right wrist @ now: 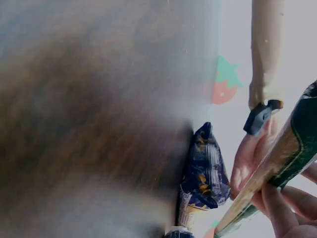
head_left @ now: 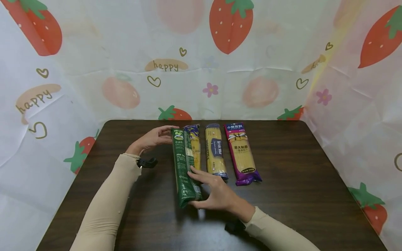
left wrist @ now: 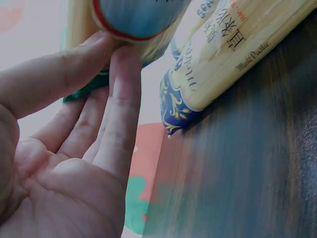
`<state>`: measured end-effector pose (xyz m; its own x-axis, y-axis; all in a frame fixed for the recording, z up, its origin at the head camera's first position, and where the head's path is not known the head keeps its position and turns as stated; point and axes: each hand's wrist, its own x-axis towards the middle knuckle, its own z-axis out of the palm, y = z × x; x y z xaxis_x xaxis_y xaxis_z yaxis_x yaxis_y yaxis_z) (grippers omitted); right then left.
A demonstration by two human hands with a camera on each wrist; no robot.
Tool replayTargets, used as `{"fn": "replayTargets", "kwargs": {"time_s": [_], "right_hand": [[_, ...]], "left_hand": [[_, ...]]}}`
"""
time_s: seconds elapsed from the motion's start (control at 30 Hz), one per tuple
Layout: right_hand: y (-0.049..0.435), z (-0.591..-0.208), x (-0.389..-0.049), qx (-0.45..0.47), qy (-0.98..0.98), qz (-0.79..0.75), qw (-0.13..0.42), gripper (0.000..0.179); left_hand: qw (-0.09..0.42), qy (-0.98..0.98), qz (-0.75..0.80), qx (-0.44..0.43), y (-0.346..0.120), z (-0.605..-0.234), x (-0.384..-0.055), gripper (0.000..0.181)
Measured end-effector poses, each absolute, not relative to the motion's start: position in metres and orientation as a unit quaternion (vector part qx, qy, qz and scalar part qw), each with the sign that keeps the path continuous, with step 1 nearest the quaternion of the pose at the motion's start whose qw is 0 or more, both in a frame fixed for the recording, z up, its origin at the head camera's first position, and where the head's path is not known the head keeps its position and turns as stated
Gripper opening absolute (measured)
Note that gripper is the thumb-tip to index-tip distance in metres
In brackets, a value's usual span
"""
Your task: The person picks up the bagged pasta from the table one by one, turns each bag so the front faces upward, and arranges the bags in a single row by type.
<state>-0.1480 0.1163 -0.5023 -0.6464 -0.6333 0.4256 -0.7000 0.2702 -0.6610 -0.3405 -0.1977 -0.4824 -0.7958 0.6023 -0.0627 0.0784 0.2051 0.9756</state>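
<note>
A green spaghetti pack (head_left: 182,167) is held tilted a little above the table, its printed back facing up. My left hand (head_left: 153,140) holds its far end with the fingertips; in the left wrist view, thumb and fingers lie at the pack's edge beside a blue oval label (left wrist: 141,17). My right hand (head_left: 221,195) grips the near end, thumb below and fingers on the right side. In the right wrist view the green pack (right wrist: 299,134) slants between both hands. Partly hidden behind it lies a blue-and-yellow spaghetti pack (head_left: 196,146).
Right of it on the dark table (head_left: 282,195) lie a yellow spaghetti pack with a blue label (head_left: 216,148) and a purple-and-pink pasta pack (head_left: 241,150). A strawberry-printed sheet (head_left: 194,94) stands behind the table and along its sides.
</note>
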Motion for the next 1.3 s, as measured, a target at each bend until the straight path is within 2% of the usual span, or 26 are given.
{"fn": "replayTargets", "kwargs": {"time_s": [0.23, 0.5, 0.77, 0.9, 1.3], "right_hand": [[0.116, -0.506, -0.149, 0.420, -0.782, 0.459, 0.048, 0.087], [0.113, -0.509, -0.151, 0.421, -0.726, 0.541, 0.044, 0.098], [0.110, -0.501, -0.150, 0.406, -0.671, 0.620, 0.015, 0.100], [0.108, -0.500, -0.151, 0.387, -0.660, 0.644, 0.009, 0.100], [0.114, -0.492, -0.158, 0.387, -0.653, 0.651, -0.025, 0.107]], "left_hand": [[0.214, 0.744, 0.598, 0.207, -0.192, -0.485, -0.338, 0.054], [0.190, 0.759, 0.577, 0.236, -0.187, -0.486, -0.337, 0.048], [0.224, 0.695, 0.644, 0.230, -0.185, -0.488, -0.333, 0.037], [0.221, 0.687, 0.657, 0.219, -0.183, -0.489, -0.331, 0.032], [0.183, 0.721, 0.643, 0.183, -0.177, -0.491, -0.330, 0.042]]}}
